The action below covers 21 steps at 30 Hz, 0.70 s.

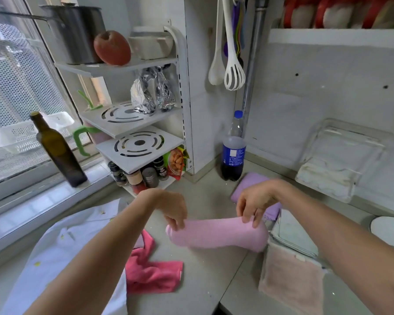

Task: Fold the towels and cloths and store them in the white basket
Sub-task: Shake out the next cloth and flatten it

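Light pink towel point(218, 234), soft and folded over into a long band, hangs in front of me just above the grey countertop point(205, 280), at the middle of the scene. My left hand point(174, 211) pinches its left end with curled fingers, and my right hand point(254, 204) pinches its upper right edge the same way; the two hands are apart, one at each end. Nearest to me on the left lies a large white sheet of cloth point(62, 253), and just right of it a crumpled hot-pink cloth point(154, 276). On the near right a pale peach towel point(291, 280) drapes over an edge, with a stack of folded white cloths point(291, 235) just beyond it. Farther back, a folded lilac cloth point(251, 183) sits behind my right hand. Beyond that stands a dark cola bottle with a blue cap point(233, 151), and to the left a white corner rack point(134, 123) and a dark green glass bottle point(59, 153).
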Available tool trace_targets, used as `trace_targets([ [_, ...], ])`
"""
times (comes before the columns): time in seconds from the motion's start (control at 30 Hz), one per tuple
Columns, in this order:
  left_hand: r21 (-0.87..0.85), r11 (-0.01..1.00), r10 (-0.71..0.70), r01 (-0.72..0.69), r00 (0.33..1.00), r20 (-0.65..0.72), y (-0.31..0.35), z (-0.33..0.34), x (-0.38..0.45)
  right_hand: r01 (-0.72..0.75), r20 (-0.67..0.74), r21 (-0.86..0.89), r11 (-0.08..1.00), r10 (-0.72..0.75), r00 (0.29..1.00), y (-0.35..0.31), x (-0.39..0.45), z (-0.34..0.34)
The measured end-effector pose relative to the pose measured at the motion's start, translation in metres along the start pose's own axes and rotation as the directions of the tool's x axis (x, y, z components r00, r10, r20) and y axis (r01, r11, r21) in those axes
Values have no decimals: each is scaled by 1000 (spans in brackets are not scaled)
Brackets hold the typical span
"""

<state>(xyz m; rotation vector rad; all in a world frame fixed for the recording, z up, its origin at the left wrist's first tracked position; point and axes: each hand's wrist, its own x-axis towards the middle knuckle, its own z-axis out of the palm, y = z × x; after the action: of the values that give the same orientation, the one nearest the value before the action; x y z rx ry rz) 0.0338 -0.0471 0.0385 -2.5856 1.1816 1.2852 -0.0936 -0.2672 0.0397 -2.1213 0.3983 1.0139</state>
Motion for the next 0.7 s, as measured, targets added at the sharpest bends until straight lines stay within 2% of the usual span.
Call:
trace_targets([
  [0.07, -188, 981, -33, 53, 994, 109, 1, 7, 3, -16, 81, 36, 999, 13, 997, 2, -1, 3],
  [0.13, -255, 966, -32, 54, 995, 90, 0, 11, 7, -18, 75, 51, 999, 14, 997, 5, 0, 5],
  [0.23, -187, 981, -41, 43, 999, 14, -4, 18, 17, 22, -65, 92, 995, -16, 998, 11, 11, 12],
  [0.3, -130, 990, -68, 57, 994, -83, -7, 27, 26, 52, -252, -6, 999, -52, 966, 16, 27, 17],
  [0.37, -32, 997, -73, 67, 960, -272, -9, 35, 35, 39, -444, -214, 976, -133, 886, 18, 45, 23],
  [0.4, 26, 996, -70, 87, 920, -386, -10, 39, 39, 34, -520, -276, 961, -179, 835, 19, 54, 27],
  [0.47, 82, 988, -66, 131, 839, -540, -13, 45, 49, 67, -623, -272, 960, -229, 748, 22, 70, 33],
  [0.57, 128, 978, -52, 163, 789, -612, -18, 47, 58, 153, -724, -247, 957, -288, 627, 25, 83, 36],
  [0.7, 135, 983, 6, 124, 711, -703, -20, 46, 56, 175, -787, -282, 943, -331, 521, 24, 81, 31],
])
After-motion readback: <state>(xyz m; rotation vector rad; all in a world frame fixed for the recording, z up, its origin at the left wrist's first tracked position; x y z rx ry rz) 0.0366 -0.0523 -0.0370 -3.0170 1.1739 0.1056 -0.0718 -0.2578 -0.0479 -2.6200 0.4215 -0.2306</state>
